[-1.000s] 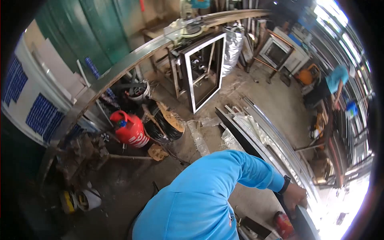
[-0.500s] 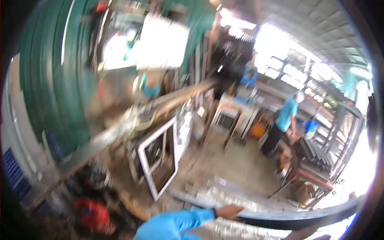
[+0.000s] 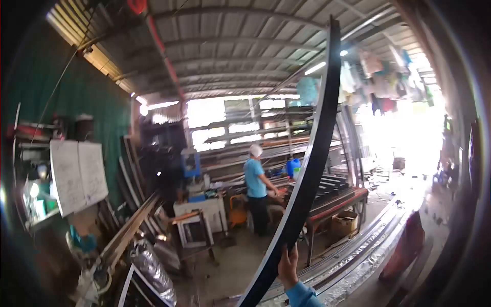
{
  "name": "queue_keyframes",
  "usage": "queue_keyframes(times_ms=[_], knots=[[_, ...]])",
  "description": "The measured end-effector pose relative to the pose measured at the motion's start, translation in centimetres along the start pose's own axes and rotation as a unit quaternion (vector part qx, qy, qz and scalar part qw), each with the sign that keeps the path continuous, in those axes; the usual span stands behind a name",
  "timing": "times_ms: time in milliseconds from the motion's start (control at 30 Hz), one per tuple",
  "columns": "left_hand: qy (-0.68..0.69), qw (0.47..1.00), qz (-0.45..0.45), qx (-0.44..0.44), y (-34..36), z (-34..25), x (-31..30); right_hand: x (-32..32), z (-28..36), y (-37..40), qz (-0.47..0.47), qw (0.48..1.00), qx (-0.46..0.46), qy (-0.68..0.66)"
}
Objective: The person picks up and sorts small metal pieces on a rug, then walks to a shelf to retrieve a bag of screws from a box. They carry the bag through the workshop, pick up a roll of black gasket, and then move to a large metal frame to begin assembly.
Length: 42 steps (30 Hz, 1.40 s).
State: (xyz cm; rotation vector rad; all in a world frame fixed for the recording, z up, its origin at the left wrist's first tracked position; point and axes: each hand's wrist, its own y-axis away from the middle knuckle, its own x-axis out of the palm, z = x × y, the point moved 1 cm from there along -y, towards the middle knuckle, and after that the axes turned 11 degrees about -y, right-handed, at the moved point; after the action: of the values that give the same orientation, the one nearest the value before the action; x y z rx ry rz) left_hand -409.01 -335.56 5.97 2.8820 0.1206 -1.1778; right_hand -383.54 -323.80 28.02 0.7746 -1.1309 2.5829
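A long metal bar (image 3: 320, 148), black on its broad face and silvery along one edge, stands steeply tilted in front of me. It runs from the bottom of the view up toward the roof and looks bowed in this wide lens. My right hand (image 3: 288, 265), in a light blue sleeve, is closed around the bar's lower part. Below the hand, the bar's lower end leaves the picture. My left hand is out of view.
A co-worker (image 3: 255, 176) in blue stands at a red-edged workbench (image 3: 353, 197) holding dark bars. Long metal lengths (image 3: 353, 266) lie along the floor at right. At left are a wooden beam (image 3: 130, 227), a whiteboard (image 3: 79, 176) and a white frame (image 3: 125, 289).
The bar has swung from nearly level at the bottom to steeply upright. My view has turned right and up. My left arm has left the picture.
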Motion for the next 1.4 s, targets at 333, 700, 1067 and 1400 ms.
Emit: queue_keyframes(times_ms=[333,700,1067,1400], knots=[[0.089,0.953,-0.263,0.121,-4.3,-9.9,-4.2,11.3,-8.8,-3.2,0.227,0.964,0.127,-0.053],[-0.149,0.932,-0.330,-0.027,-6.0,-25.0,-9.2,16.9,-15.4,-5.4,0.328,0.868,0.267,-0.260],[-0.434,0.773,-0.407,-0.220,12.2,-32.9,-18.9,23.7,-14.6,-4.9,0.306,0.787,0.312,-0.436],[-0.623,0.512,-0.508,-0.302,38.5,-33.3,-23.4,31.9,-1.8,5.0,0.207,0.664,0.314,-0.647]])
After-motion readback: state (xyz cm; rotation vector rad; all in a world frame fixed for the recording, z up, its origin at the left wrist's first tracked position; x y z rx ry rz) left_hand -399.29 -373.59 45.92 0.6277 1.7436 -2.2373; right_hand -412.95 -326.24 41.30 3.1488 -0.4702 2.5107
